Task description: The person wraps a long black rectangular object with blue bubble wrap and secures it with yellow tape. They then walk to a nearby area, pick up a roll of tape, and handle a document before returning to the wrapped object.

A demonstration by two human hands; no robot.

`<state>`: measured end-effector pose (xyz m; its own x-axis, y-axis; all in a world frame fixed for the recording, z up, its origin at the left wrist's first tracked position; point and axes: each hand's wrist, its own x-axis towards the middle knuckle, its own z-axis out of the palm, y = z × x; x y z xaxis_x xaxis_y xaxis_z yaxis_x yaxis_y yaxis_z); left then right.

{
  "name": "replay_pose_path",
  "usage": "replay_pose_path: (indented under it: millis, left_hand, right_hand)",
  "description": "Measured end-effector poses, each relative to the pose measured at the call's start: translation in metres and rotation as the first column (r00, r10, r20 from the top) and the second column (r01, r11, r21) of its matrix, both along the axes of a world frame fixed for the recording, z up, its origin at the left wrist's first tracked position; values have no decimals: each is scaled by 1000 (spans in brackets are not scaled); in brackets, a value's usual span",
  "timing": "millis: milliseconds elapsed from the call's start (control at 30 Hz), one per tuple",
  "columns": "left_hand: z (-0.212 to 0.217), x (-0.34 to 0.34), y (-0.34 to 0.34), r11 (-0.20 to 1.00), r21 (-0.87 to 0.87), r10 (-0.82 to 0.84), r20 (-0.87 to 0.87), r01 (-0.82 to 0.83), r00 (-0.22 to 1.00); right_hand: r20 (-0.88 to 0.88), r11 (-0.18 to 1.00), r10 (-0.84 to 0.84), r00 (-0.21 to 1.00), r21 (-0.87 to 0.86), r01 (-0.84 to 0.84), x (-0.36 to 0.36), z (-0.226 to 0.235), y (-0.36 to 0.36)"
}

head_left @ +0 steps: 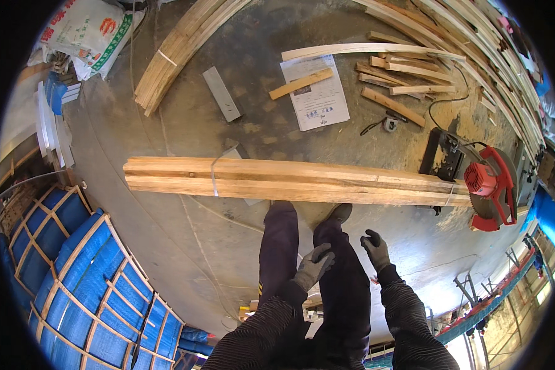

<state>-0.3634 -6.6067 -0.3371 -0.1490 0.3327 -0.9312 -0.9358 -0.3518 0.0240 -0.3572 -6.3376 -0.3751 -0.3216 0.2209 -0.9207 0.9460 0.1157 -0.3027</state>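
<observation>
My left hand [315, 265], in a grey and black glove, hangs over my thighs with fingers loosely bent and nothing visible in it. To its right, my right hand [376, 246], gloved alike, has thumb and fingers apart around nothing. Neither touches the bundle of wooden strips [302, 183], which lies crosswise on the floor beyond my shoes. A thin band [214, 177] wraps the bundle near its left end. At the right end, the red chop saw [490, 185] stands with its blade over or beside the wood; exact contact cannot be told.
Beyond the bundle lie a printed sheet [319, 102] under a short wooden piece [301, 84], a grey metal block [222, 94], and a tape measure [390, 124]. Wood offcuts [407, 77] and long strips [499, 68] fill the far right. Blue-covered wooden frames [92, 277] stand left.
</observation>
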Motion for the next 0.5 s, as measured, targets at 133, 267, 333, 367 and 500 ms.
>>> replay_pose_path:
  millis: [133, 267, 333, 367, 500]
  left_hand:
    - [-1, -10, 6, 999, -28, 28, 4, -28, 1000]
    - [-3, -16, 5, 998, -24, 62, 17, -62, 998]
    - [-4, -15, 5, 998, -20, 67, 4, -67, 998]
    - [-4, -14, 5, 998, -18, 68, 22, -68, 997]
    - [-9, -7, 7, 996, -9, 91, 5, -91, 996]
  right_hand:
    - [-74, 1000, 26, 997, -6, -26, -33, -23, -1]
    - [-105, 997, 62, 992, -34, -66, -60, -33, -13]
    - [-82, 996, 55, 995, -62, -60, -64, -32, -19]
    - [-49, 996, 36, 998, -80, -40, -64, -31, -22]
    - [-2, 992, 35, 999, -124, -35, -49, -27, -26]
